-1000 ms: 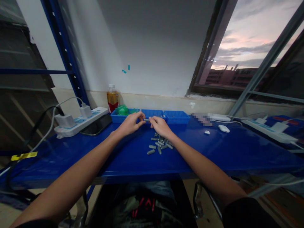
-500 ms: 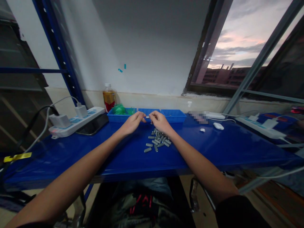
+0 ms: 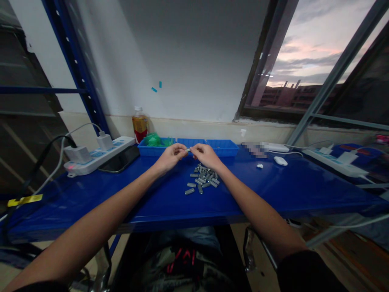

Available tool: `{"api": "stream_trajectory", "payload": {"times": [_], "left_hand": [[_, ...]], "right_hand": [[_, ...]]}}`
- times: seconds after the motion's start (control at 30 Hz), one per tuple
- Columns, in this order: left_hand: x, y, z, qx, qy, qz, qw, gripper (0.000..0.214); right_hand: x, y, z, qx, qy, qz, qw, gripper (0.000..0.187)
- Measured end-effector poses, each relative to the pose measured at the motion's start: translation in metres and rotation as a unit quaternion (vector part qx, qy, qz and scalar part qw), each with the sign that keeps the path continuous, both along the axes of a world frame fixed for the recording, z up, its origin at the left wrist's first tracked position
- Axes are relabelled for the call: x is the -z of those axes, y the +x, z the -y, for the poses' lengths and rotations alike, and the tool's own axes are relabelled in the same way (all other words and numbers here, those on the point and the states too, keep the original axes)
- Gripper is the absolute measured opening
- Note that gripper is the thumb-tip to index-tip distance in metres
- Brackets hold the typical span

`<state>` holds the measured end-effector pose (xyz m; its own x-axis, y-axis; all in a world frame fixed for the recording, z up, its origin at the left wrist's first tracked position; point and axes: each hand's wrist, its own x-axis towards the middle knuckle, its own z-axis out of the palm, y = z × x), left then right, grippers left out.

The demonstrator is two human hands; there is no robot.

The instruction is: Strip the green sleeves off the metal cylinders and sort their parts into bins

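Observation:
Fingertips of my left hand (image 3: 170,157) pinch one end of a small silvery metal cylinder (image 3: 187,150). At its other end, the thumb and fingers of my right hand (image 3: 207,155) are closed on it too. Both hands hover over the table just in front of the blue trays. Below them lies a loose pile of similar metal cylinders (image 3: 200,180), several of them scattered toward the near side. The fingers partly cover the held piece, so its details are too small to make out.
Behind my hands stands a row of blue trays (image 3: 223,149), with green plastic (image 3: 153,140) in the left one. A drink bottle (image 3: 140,125), a phone (image 3: 120,159) and a power strip (image 3: 100,156) are at left. A white earphone case (image 3: 280,161) lies at right.
The fingertips of both hands have drawn closer together around the small cylinder. The pile on the table looks the same, and the view has shifted very slightly.

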<state>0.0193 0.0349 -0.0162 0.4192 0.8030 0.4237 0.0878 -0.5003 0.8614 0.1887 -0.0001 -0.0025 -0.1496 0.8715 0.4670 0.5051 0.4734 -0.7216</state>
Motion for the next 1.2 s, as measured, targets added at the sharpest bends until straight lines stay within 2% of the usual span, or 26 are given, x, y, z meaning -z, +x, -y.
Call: {"api": "stream_trajectory", "payload": {"times": [0.07,0.13,0.3,0.4,0.5,0.57,0.7,0.8,0.87,0.97,1.07,1.13,1.2], "left_hand": [[0.001,-0.004,-0.003,-0.009,0.057,-0.051,0.997,0.023],[0.003,-0.009,-0.005,-0.026,0.135,-0.133,0.981,0.022],[0.012,-0.001,-0.007,-0.021,0.295,-0.312,0.903,0.032],[0.018,0.016,-0.012,-0.007,0.338,-0.386,0.858,0.038],[0.021,0.028,-0.021,-0.003,0.341,-0.421,0.84,0.034],[0.022,0.027,-0.024,-0.02,0.327,-0.42,0.847,0.026],[0.025,0.011,-0.024,-0.077,0.262,-0.384,0.882,0.022],[0.023,0.001,-0.022,-0.082,0.205,-0.379,0.899,0.016],[0.018,-0.002,-0.021,-0.078,0.197,-0.353,0.911,0.017],[0.008,-0.001,-0.018,-0.081,0.177,-0.242,0.951,0.023],[-0.001,0.002,-0.014,-0.067,0.081,-0.079,0.991,0.03],[-0.004,0.004,-0.011,-0.052,0.019,0.009,0.998,0.039],[-0.004,0.006,-0.008,-0.036,-0.025,0.059,0.997,0.044]], "right_hand": [[-0.001,0.001,-0.003,0.02,0.014,0.024,0.999,0.023],[-0.001,0.005,-0.012,0.053,0.045,0.055,0.996,0.018],[0.003,0.033,-0.049,0.187,0.107,0.16,0.963,0.018],[0.01,0.052,-0.065,0.237,0.111,0.194,0.946,0.021],[0.017,0.068,-0.069,0.273,0.105,0.166,0.942,0.032],[0.019,0.075,-0.065,0.291,0.101,0.131,0.942,0.035],[0.018,0.075,-0.051,0.285,0.108,0.101,0.947,0.027],[0.015,0.056,-0.039,0.224,0.118,0.117,0.96,0.023],[0.013,0.038,-0.03,0.163,0.113,0.137,0.971,0.02],[0.015,0.013,-0.019,0.091,0.101,0.154,0.979,0.021],[0.018,-0.001,-0.012,0.049,0.096,0.145,0.984,0.026],[0.019,-0.004,-0.01,0.03,0.096,0.133,0.986,0.023],[0.018,-0.005,-0.01,0.027,0.095,0.107,0.989,0.02]]}}
